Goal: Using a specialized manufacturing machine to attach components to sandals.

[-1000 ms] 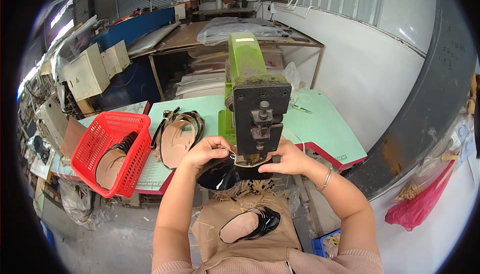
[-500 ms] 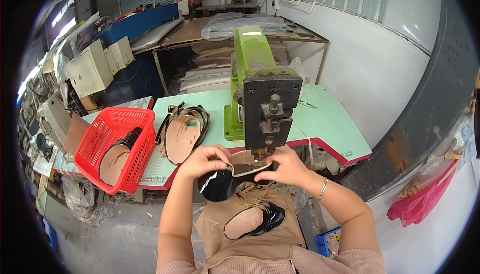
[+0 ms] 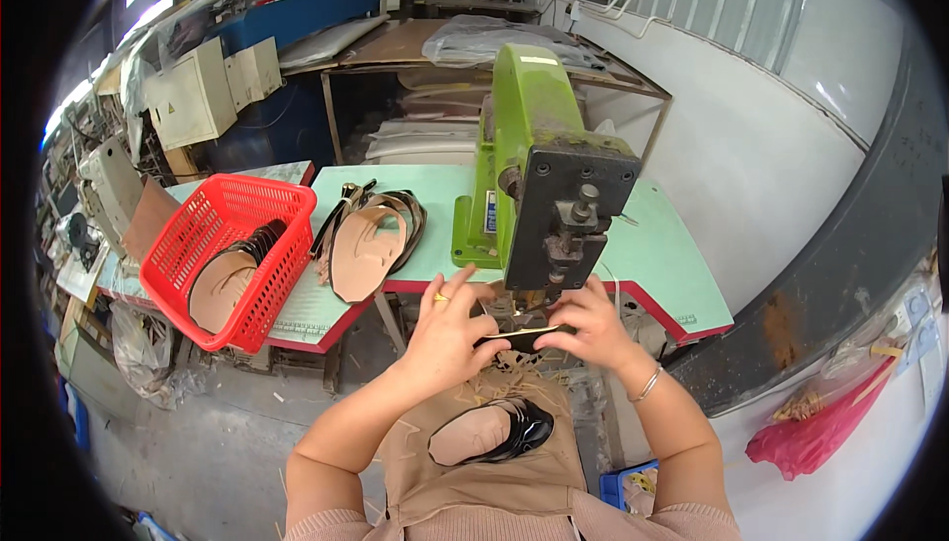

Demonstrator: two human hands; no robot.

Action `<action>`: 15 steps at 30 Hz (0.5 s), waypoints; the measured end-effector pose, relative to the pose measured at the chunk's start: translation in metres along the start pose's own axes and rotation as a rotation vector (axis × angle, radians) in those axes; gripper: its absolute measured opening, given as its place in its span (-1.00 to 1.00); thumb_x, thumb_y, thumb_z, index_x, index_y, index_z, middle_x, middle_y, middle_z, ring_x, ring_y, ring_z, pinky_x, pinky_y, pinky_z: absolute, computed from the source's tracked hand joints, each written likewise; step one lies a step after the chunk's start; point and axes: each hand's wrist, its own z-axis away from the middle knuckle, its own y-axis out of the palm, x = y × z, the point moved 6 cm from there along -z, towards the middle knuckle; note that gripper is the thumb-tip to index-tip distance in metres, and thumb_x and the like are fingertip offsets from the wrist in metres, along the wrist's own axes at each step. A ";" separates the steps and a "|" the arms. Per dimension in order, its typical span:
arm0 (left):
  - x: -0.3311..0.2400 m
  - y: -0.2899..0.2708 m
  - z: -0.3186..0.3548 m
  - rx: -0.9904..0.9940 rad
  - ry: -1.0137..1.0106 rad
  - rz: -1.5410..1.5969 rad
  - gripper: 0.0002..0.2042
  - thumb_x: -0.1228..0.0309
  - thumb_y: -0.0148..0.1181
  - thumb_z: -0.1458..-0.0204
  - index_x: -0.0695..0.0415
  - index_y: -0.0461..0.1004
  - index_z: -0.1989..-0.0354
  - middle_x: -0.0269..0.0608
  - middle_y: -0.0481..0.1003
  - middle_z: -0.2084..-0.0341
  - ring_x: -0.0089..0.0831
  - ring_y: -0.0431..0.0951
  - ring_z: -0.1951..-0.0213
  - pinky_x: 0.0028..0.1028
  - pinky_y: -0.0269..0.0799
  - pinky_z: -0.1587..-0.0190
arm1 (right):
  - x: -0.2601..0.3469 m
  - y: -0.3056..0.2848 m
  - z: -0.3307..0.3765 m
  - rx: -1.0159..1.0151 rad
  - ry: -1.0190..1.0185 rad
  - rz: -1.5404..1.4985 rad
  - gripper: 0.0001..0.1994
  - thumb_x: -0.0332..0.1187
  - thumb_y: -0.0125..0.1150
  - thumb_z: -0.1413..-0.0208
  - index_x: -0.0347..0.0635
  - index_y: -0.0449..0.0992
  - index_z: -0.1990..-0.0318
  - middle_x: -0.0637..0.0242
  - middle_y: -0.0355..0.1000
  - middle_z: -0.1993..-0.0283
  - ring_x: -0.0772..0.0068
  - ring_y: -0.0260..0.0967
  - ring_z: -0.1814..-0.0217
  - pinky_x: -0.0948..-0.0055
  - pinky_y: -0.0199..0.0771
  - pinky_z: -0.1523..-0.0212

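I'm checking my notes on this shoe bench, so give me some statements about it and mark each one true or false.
1. Both hands, the left hand and the right hand, hold a dark shoe piece under the green machine. True.
2. The red basket lies on the floor. False: it sits on the table.
3. A black shoe upper rests on the person's lap. True.
4. The basket is to the right of the machine. False: it is to the left.

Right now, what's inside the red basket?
The red basket holds flat tan shoe pieces with black edges, stacked leaning against each other. Whatever lies under them at the bottom is covered, so how many there are cannot be told.
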 end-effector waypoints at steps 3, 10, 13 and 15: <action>-0.007 -0.009 -0.009 -0.064 0.003 0.054 -0.79 0.31 0.34 0.27 0.13 0.48 0.53 -0.18 0.32 0.17 -0.15 0.29 -0.03 -0.07 0.15 -0.05 | -0.007 -0.013 -0.011 0.066 -0.039 -0.014 -0.73 -0.22 0.43 0.36 -0.13 0.46 0.57 0.38 0.38 0.30 0.12 0.19 -0.04 0.25 0.28 0.07; -0.008 0.000 -0.009 -0.127 -0.032 0.016 -0.80 0.32 0.33 0.26 0.14 0.46 0.54 -0.19 0.35 0.38 -0.21 0.41 0.28 -0.31 0.31 0.21 | -0.021 -0.018 -0.009 0.045 0.007 -0.072 -0.73 -0.23 0.42 0.32 -0.14 0.44 0.57 0.36 0.34 0.28 0.13 0.19 -0.07 0.24 0.28 0.04; 0.002 0.000 -0.013 -0.073 -0.145 0.228 -0.79 0.34 0.35 0.26 0.16 0.46 0.53 -0.15 0.33 0.41 -0.20 0.41 0.34 -0.34 0.35 0.27 | -0.029 -0.015 -0.012 0.083 0.060 -0.134 -0.73 -0.24 0.43 0.33 -0.14 0.46 0.55 0.37 0.35 0.25 0.15 0.18 -0.08 0.26 0.25 0.01; 0.014 0.002 -0.016 -0.049 -0.177 0.301 -0.79 0.37 0.35 0.26 0.19 0.45 0.53 -0.17 0.31 0.42 -0.24 0.40 0.37 -0.37 0.35 0.30 | -0.034 -0.012 -0.016 0.102 0.069 -0.156 -0.73 -0.24 0.44 0.33 -0.15 0.48 0.53 0.37 0.36 0.23 0.16 0.17 -0.08 0.26 0.23 -0.01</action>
